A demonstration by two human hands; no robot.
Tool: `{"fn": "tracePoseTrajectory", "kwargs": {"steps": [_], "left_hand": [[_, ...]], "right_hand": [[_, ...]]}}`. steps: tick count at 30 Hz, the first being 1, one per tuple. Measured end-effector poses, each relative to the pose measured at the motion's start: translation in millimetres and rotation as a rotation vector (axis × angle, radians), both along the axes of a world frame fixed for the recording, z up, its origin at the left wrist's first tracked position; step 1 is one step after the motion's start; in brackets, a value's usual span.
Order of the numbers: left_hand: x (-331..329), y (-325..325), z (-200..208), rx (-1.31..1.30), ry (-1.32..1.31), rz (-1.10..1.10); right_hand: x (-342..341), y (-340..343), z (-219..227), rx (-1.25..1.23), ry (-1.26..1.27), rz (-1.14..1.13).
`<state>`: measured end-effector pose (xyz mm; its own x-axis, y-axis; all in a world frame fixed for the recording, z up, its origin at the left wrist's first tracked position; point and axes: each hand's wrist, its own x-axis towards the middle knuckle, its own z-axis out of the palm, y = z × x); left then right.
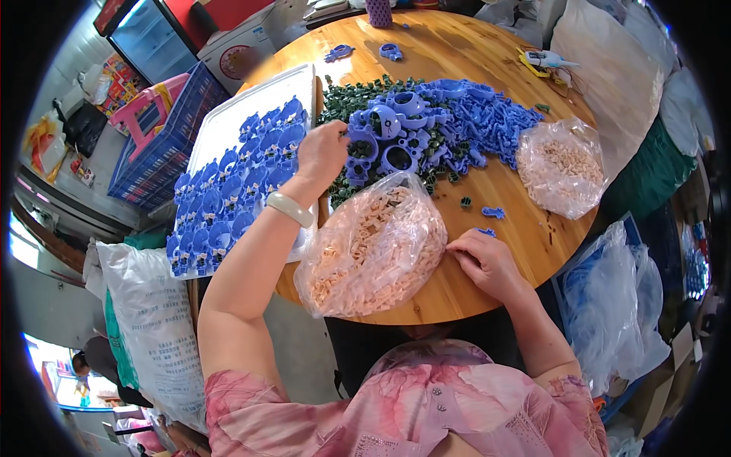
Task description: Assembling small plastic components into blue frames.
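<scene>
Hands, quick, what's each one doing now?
Left hand: curled by the blue pile; hold unclear.
Right hand: loosely curled by a small blue piece; hold unclear.

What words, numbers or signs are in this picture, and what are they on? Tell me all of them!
White sack: rows of dark print, too small to read.
White cabinet: small marks, too blurred to read.
Red-and-yellow box: busy printing, too blurred to read.
Blue pieces and nearer bag of peach pieces: no writing I can make out.
</scene>
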<state>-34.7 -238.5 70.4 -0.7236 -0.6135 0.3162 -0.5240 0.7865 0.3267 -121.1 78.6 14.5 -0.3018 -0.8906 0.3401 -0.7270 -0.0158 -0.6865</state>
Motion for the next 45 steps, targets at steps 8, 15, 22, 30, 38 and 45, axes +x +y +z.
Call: {"fn": "tracePoseTrajectory", "kwargs": {"steps": [8,15,22,30,38,45], "left_hand": [[20,71,59,-0.213,0.424,-0.133],[20,190,-1,0.119,0.334,-0.403],[30,221,-36,0.808,0.354,-0.365],[50,236,-56,1.947,0.616,-0.416],[65,235,-61,2.032,0.643,-0.484],[69,226,-67,2.065,0.813,-0.499]], "right_hand": [[2,5,-2,-0.075,-0.314,-0.165],[-1,15,9,-0.25,-0.936,-0.047],[-12,39,7,-0.128,-1.014,-0.132],[-8,48,0,-0.018,-0.993,-0.038],[-13,47,7,0.047,-0.943,0.054],[-24,30,7,0.055,-0.806,-0.019]]}}
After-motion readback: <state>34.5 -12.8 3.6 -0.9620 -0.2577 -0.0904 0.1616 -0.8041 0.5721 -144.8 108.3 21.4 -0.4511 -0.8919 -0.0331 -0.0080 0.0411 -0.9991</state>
